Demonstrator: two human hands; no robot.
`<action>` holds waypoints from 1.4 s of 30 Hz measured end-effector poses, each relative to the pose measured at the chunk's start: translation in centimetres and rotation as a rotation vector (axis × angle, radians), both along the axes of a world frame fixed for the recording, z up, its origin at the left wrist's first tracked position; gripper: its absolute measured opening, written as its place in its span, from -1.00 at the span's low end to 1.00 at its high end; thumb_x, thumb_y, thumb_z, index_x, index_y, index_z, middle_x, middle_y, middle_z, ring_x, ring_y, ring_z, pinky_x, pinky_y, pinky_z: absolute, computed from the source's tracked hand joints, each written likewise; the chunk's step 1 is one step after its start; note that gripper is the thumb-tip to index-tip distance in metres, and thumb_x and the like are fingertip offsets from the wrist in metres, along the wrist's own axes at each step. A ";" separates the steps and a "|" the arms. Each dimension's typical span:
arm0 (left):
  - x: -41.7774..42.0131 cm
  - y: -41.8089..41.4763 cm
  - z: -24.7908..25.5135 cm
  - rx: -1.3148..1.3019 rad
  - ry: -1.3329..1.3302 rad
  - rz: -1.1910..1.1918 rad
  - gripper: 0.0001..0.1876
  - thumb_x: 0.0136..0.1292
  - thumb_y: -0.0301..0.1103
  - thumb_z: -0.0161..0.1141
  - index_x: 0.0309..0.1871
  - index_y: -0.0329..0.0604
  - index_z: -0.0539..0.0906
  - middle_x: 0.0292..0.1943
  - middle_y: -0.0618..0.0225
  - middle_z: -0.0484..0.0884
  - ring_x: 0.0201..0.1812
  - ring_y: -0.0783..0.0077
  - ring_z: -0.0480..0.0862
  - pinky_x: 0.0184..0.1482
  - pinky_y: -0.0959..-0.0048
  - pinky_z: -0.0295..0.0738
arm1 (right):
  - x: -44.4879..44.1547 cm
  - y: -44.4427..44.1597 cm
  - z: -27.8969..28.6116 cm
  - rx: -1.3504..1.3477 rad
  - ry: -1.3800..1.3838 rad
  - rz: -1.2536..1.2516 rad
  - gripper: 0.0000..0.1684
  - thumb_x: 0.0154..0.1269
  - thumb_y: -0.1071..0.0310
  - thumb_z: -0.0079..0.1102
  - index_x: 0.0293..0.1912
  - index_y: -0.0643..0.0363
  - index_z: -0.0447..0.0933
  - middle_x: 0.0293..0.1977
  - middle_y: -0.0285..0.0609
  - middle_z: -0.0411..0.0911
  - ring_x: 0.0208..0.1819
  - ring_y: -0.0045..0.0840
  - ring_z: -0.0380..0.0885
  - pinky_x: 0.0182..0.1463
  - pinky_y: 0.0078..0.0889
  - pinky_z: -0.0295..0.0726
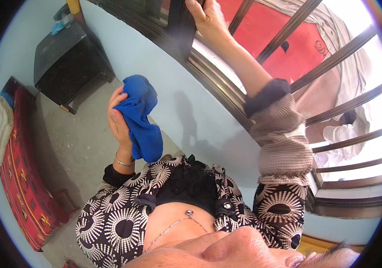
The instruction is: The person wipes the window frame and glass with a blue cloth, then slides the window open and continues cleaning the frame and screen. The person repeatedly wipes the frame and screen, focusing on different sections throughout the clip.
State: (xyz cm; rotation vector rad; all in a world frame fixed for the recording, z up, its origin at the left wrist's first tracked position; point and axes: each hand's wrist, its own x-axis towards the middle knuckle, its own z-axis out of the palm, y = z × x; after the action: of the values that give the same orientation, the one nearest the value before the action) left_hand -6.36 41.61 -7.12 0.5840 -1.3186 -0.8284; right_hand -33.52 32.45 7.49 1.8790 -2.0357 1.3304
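My left hand (pixel 119 120), a bracelet at its wrist, holds a crumpled blue cloth (pixel 144 120) in front of my chest. The cloth hangs down past the palm and hides part of the fingers. My right arm, in a checked sleeve cover (pixel 283 144), stretches up to the window. There my right hand (pixel 212 21) is at the dark window frame (pixel 181 30), its thumb beside the upright. The picture's top edge cuts off its fingers, so its grip is hidden. Dark bars (pixel 288 30) cross the window opening to the right of this arm.
A pale blue wall (pixel 164 70) runs below the window sill. At the upper left stands a black cabinet (pixel 73 60) with a light blue item (pixel 58 27) on top. A red patterned cover (pixel 26 181) lies along the left side. Beyond the bars are a red panel (pixel 271 43) and draped fabric (pixel 341 60).
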 end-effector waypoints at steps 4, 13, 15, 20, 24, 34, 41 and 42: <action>-2.3 1.3 1.5 0.227 0.257 -0.338 -0.40 0.55 0.05 -0.37 0.26 -0.31 0.39 0.35 0.03 0.31 0.33 0.18 0.35 0.38 0.20 0.19 | 1.8 9.5 -3.1 0.109 -0.047 0.174 -0.44 0.29 0.04 0.26 0.09 0.24 0.40 -0.18 -0.14 0.54 -0.16 -0.53 0.53 -0.02 -0.43 0.51; -8.7 2.3 4.8 -0.154 -0.112 -0.594 -0.47 0.45 -0.04 -0.02 0.33 -0.21 0.35 0.10 0.17 0.31 0.12 0.20 0.32 0.29 0.28 0.18 | 3.8 20.1 0.1 0.210 -1.045 0.327 -0.49 0.20 0.46 0.20 0.16 0.11 0.37 -0.09 -0.22 0.50 -0.16 -0.55 0.53 -0.05 -0.44 0.60; -9.3 1.1 4.0 -0.187 -0.123 -0.433 -0.46 0.36 -0.14 0.13 0.32 -0.19 0.35 0.18 0.13 0.28 0.19 0.18 0.31 0.26 0.27 0.20 | 3.3 19.2 4.1 0.007 -1.082 0.373 -0.53 0.20 0.49 0.16 0.13 0.17 0.38 -0.08 -0.20 0.50 -0.12 -0.52 0.55 -0.05 -0.42 0.61; -10.2 -2.1 1.3 -0.512 -0.510 0.047 -0.51 0.21 -0.28 0.29 0.20 -0.17 0.47 0.20 0.12 0.35 0.22 0.09 0.34 0.25 0.17 0.19 | 0.9 11.7 7.4 -0.071 -0.730 0.218 -0.51 0.18 0.43 0.23 0.11 0.26 0.41 -0.15 -0.18 0.55 -0.15 -0.52 0.57 -0.08 -0.43 0.61; -11.5 -5.5 2.4 -0.444 -0.433 0.320 -0.26 0.19 -0.12 0.33 0.35 -0.24 0.27 0.39 -0.09 0.09 0.39 -0.12 0.10 0.38 0.02 -0.03 | -2.6 0.6 2.7 -0.123 -0.249 0.173 -0.47 0.12 0.27 0.33 0.08 0.25 0.48 -0.18 -0.10 0.60 -0.15 -0.49 0.57 -0.01 -0.44 0.55; -13.7 -4.1 6.0 -0.454 -0.372 0.253 -0.13 0.41 0.13 -0.08 0.49 -0.38 -0.09 0.47 -0.26 -0.06 0.48 -0.31 -0.06 0.40 -0.28 -0.32 | 0.5 -4.1 -8.1 0.347 0.458 0.389 -0.70 0.16 0.29 0.15 -0.13 0.24 0.55 -0.16 0.00 0.60 -0.06 -0.25 0.59 0.01 -0.20 0.56; -12.3 -4.2 5.3 -0.437 -0.205 0.079 -0.15 0.44 0.08 -0.11 0.47 -0.48 -0.12 0.49 -0.24 -0.09 0.49 -0.21 -0.04 0.46 -0.06 -0.26 | 1.0 6.5 -6.9 0.275 0.672 0.334 -0.73 0.19 0.33 0.05 -0.13 0.22 0.55 -0.14 -0.05 0.51 -0.12 -0.13 0.55 -0.05 -0.09 0.59; -11.9 -4.5 5.1 -0.462 -0.178 0.090 -0.15 0.46 0.07 -0.14 0.47 -0.49 -0.14 0.49 -0.22 -0.12 0.50 -0.15 -0.04 0.47 0.02 -0.21 | 1.5 9.0 -6.2 0.335 0.649 0.305 -0.76 0.17 0.38 0.06 -0.15 0.25 0.51 -0.13 0.00 0.46 -0.12 -0.09 0.51 -0.08 -0.12 0.59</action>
State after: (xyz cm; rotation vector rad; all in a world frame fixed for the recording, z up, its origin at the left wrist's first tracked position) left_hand -18.28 37.12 -2.04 0.3498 -1.5720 -0.3814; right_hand -32.03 41.42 1.32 2.4105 -1.7375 0.3095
